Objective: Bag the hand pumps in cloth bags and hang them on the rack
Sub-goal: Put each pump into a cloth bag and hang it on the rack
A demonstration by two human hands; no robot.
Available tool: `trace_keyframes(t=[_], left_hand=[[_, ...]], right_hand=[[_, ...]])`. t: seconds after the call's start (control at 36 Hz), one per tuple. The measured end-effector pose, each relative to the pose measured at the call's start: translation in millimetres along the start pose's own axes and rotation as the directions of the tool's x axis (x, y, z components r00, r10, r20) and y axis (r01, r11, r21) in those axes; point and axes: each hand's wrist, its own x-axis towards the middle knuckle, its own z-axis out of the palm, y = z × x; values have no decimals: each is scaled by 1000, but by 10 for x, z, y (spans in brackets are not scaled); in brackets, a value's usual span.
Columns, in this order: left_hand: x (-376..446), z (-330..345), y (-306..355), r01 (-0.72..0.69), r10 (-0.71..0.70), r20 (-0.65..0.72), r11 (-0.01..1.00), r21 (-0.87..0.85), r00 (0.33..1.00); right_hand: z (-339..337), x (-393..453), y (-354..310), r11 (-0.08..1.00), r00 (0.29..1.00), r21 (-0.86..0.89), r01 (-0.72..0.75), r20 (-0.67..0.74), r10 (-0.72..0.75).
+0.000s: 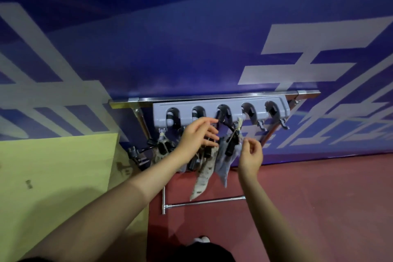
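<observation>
A grey plastic rack [221,105] with several hook slots is fixed under a metal bar. Three cloth bags hang below it: a pale one [162,147] at the left, a long patterned one [203,178] in the middle, and a blue-grey one [223,164] whose drawstring [239,123] loops up to the rack. Black pump parts [230,144] stick out of the blue-grey bag. My left hand [197,136] hovers in front of the patterned bag's top with fingers spread and loosely curved, hiding the hook behind it. My right hand [251,153] is just right of the blue-grey bag, fingers loosely curled and holding nothing.
The rack hangs on a metal stand with a low crossbar [204,201] above a red floor. A pale yellow board [57,176] stands at the left. A blue wall with white lettering [297,49] lies behind. Two hooks at the rack's right [272,110] are free.
</observation>
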Motion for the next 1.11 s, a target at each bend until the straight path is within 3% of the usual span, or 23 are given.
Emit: trace_keyframes(t=[0.06, 0.33, 0.53, 0.64, 0.75, 0.86, 0.97, 1.11], left_hand=[[-137, -199, 53, 43, -49, -50, 993, -110, 998], [-1188, -2036, -135, 137, -157, -175, 983, -123, 972], [-2077, -3496, -463, 275, -310, -443, 951, -144, 841], [-2425, -3955, -702, 379, -352, -480, 924, -45, 803], [-2715, -4313, -836, 422, -338, -542, 906, 33, 769], [-3026, -4615, -980, 508, -384, -610, 860, 37, 694], [-3386, -4870, -1102, 543, -398, -710, 839, -25, 581], [-3799, -5224, -1233, 577, -379, -767, 817, -15, 517]], right_hand=[[92, -188, 17, 999, 1000, 34, -16, 9, 16], [1028, -1931, -12, 999, 926, 3, -41, 375, 37], [1746, -3300, 121, 994, 790, -94, -59, 604, 104], [1936, -3736, 232, 985, 743, -143, -100, 648, 169], [2144, -3987, 252, 948, 622, -301, -102, 725, 297], [2334, -4134, 342, 882, 427, -471, 1, 797, 426], [2581, -4338, 393, 879, 337, -474, 58, 838, 430], [2759, -4708, 452, 881, 268, -463, 97, 865, 425]])
